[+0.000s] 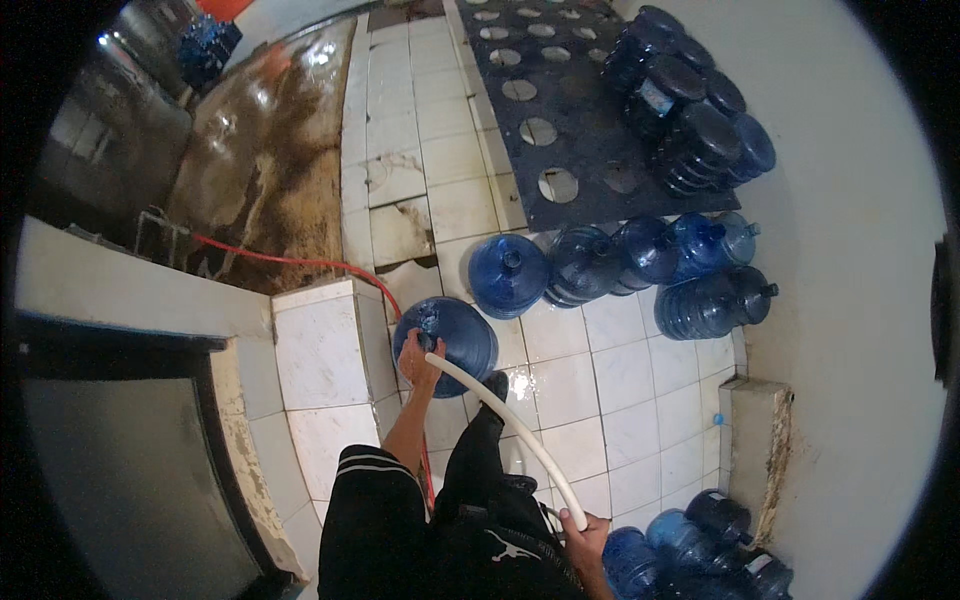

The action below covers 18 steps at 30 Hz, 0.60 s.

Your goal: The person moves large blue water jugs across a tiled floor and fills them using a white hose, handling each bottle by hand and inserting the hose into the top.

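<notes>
A large blue water jug [468, 340] stands on the tiles in front of me. My left hand [414, 364] is closed at the top of this jug, by the upper end of a white hose [512, 420]. A small dark part shows between its fingers; whether this is the jug's neck or a hose fitting I cannot tell. Wet glints lie on the jug's top just beyond the fingers. Lower right, my right hand [586, 538] is wrapped round the hose near my hip. From there the hose curves up to my left hand.
Several blue jugs [508, 276] stand in a row to the right. More jugs [690, 110] sit on a dark perforated mat [555, 130], others [630, 560] at lower right. A red hose [300, 260] runs along the left past a tiled ledge [315, 350]. The floor tiles [560, 385] are wet.
</notes>
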Each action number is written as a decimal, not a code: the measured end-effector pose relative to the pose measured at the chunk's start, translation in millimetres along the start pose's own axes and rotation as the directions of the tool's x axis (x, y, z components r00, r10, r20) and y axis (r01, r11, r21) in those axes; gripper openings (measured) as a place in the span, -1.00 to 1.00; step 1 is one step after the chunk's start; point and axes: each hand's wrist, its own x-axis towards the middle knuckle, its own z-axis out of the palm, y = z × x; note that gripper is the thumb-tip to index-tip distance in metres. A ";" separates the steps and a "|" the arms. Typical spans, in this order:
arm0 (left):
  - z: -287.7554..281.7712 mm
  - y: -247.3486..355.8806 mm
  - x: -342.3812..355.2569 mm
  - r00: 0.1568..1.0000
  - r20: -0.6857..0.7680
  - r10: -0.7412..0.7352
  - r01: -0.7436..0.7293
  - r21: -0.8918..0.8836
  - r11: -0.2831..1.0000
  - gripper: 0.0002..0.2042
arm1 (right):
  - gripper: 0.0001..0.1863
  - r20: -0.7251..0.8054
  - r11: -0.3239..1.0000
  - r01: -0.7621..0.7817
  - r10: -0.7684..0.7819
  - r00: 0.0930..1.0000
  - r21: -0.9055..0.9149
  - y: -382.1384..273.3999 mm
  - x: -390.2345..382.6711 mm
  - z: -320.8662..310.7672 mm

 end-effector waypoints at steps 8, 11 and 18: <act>-131.3 83.7 -90.0 0.930 -0.353 0.102 -0.241 -0.377 0.895 -0.54 | -0.74 -0.176 0.936 0.349 -0.336 0.925 0.048 53.3 -121.1 -76.4; -156.1 125.4 -116.1 0.913 -0.381 0.143 -0.342 -0.527 0.778 -0.54 | -0.70 -0.327 0.901 0.429 -0.388 0.862 0.059 83.8 -154.9 -106.2; -187.5 219.6 -175.6 0.964 -0.144 0.222 -0.258 -0.697 0.669 -0.66 | -0.57 -0.539 0.808 0.561 -0.397 0.743 0.179 153.3 -202.0 -158.2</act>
